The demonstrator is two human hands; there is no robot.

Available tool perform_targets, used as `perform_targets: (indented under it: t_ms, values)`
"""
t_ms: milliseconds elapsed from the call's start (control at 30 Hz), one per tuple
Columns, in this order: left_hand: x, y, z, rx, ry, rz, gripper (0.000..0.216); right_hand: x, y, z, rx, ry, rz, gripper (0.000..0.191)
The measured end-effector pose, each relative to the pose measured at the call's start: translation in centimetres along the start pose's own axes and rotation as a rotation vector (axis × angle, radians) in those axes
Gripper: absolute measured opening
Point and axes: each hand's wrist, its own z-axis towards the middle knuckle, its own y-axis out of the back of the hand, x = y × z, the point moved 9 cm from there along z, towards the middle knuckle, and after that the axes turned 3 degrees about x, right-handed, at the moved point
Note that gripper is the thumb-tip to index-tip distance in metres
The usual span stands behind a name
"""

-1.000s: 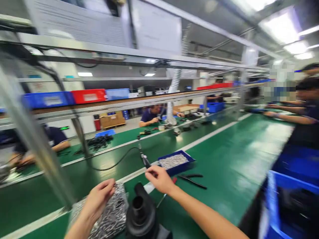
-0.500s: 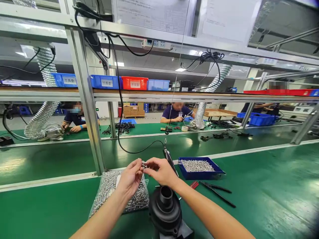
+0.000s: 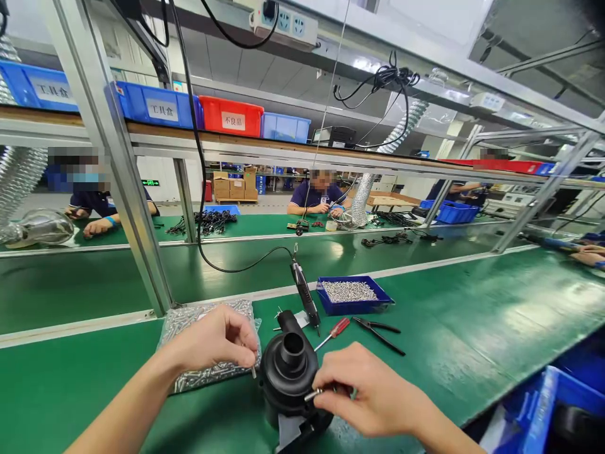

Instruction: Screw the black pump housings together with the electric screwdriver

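Shelf: two labelled blue bins at left, then a red bin and a lighter blue bin. Power strip mounted above. Far bench: co-worker in navy shirt, heaped black cables to the left; ribbed silver duct and blue crate to the right. Cardboard boxes stacked beyond.

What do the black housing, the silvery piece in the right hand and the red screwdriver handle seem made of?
Black housing: probably moulded plastic, satin; soft highlights on smooth curves.
Silvery piece: likely metal, polished or plated; bright reflections.
Red screwdriver handle: perhaps glossy plastic; vivid colour, light streaks.
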Motion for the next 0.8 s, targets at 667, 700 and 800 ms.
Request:
perform_targets:
  t_ms: [667,700,800]
  values:
    - [0.1,-2.2,-0.2,-0.099,0.041,0.216,0.016,-7.9,1.0,0.6,0.006,-0.442,0.002,0.048]
    - [0.0,-2.3,-0.2,-0.104,0.037,0.24,0.015,-8.9,0.7,0.7,0.021,-0.46,0.036,0.051]
    - [0.0,-2.9,-0.1,-0.108,0.032,0.279,0.019,-11.7,-0.9,1.2,0.068,-0.491,0.096,0.053]
